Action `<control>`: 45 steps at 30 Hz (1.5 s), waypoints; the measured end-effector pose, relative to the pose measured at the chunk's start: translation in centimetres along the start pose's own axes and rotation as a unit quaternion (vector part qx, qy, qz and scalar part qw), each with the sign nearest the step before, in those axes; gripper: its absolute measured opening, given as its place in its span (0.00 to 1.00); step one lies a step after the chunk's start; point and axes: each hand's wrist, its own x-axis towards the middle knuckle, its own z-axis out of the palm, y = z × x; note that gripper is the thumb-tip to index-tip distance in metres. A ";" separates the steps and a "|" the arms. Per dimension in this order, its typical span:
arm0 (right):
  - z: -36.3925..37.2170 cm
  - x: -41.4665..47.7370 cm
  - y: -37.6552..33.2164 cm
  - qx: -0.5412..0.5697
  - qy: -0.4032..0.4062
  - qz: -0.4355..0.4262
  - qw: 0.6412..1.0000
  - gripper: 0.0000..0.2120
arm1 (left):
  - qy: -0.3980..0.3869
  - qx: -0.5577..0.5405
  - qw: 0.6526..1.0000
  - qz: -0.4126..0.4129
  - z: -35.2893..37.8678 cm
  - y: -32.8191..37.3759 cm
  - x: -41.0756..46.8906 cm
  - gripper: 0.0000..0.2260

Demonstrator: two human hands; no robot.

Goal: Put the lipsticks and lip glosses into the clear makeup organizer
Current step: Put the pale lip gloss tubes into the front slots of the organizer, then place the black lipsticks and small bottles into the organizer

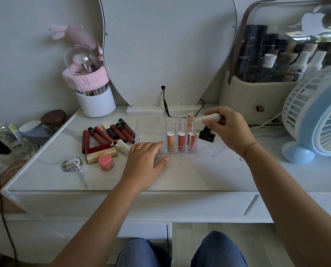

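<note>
Knees in blue jeans sat lowest in the head view, under a white desk. Both bare forearms reached up over the desk. The left hand, wearing a gold ring, lay flat with straight fingers, its fingertips touching the front left corner of the clear organizer. The right hand had its fingers curled around a white tube, held sideways in the air just above the organizer's back right corner. Three pink glosses with white caps stood upright side by side in the organizer's front row, and a peach bottle stood upright in a back right slot. A black lipstick lay on the desk just right of the organizer. To the left, several dark red tubes lay scattered, near a gold box and a pink jar. A white cup of brushes stood at the back left beside a mirror, and a blue fan stood at the far right.
</note>
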 end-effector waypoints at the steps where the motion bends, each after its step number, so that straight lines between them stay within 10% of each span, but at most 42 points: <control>1: 0.4 0.5 -0.3 0.000 0.003 -0.001 1.000 0.10 | 0.001 0.000 1.000 0.001 0.0 0.0 0.0 0.22; 45: 2.3 0.4 5.1 -0.144 -0.044 0.082 0.985 0.12 | 0.003 -0.006 1.000 0.012 0.4 -0.4 0.1 0.22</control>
